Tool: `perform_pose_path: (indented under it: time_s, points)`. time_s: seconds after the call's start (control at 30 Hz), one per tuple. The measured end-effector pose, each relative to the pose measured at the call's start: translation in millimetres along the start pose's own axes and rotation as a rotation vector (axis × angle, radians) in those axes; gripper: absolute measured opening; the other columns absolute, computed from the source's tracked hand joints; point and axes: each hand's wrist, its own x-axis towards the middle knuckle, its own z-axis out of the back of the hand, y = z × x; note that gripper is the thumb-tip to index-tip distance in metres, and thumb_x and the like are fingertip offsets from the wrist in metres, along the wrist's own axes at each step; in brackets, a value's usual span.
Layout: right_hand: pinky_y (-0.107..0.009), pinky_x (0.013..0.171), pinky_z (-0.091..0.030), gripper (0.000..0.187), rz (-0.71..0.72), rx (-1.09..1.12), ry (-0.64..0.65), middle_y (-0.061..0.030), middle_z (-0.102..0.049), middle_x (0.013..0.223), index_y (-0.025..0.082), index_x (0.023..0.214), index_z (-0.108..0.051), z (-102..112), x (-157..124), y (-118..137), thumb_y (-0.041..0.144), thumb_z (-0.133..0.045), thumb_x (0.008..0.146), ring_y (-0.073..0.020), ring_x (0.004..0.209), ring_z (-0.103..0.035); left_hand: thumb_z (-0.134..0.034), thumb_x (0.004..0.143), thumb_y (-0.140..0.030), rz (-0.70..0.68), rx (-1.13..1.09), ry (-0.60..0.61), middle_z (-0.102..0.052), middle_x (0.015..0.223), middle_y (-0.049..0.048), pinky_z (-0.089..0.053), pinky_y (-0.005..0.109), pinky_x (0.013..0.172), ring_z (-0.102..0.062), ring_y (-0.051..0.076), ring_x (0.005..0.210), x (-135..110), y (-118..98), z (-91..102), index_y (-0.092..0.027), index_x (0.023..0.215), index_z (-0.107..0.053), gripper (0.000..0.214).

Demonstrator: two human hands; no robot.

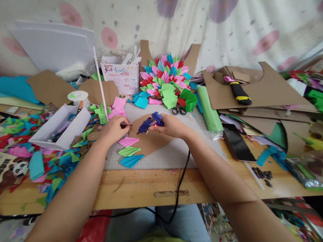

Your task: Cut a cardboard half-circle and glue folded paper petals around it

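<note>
My right hand (173,127) grips a blue hot glue gun (150,122), its nozzle pointing left over a brown cardboard cut-out (152,142) on the grey cutting mat (175,155). My left hand (114,128) is closed in a pinch on a small dark piece at the cardboard's left edge, close to the nozzle. Three folded paper petals lie on the cardboard's left side: pink (128,141), green (129,151) and blue (131,160). The glue gun's black cord (182,182) runs down over the table edge.
A finished multicoloured paper flower (165,78) stands behind the mat, with scissors (179,110) beside it. A white tray (59,126) and scattered paper scraps fill the left. Stacked cardboard with a yellow-black knife (239,93) and a green roll (209,112) lie right.
</note>
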Motion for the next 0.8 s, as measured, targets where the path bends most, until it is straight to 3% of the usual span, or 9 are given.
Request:
perform_pose_path:
  time_s: [0.8]
  points:
    - [-0.025,0.062,-0.037,0.043,0.024,0.020,-0.020,-0.0046,-0.067,0.088,0.019,0.094,-0.062,-4.8,3.7,-5.8,0.058,-0.054,0.078,-0.0179,0.075,-0.059,-0.055,0.069,-0.019,-0.015,0.000,-0.003,-0.064,0.080,0.0034,-0.045,0.030,0.070,-0.058,0.018,0.078,0.0,1.7,-1.6,-0.018,0.068,-0.058,0.004]
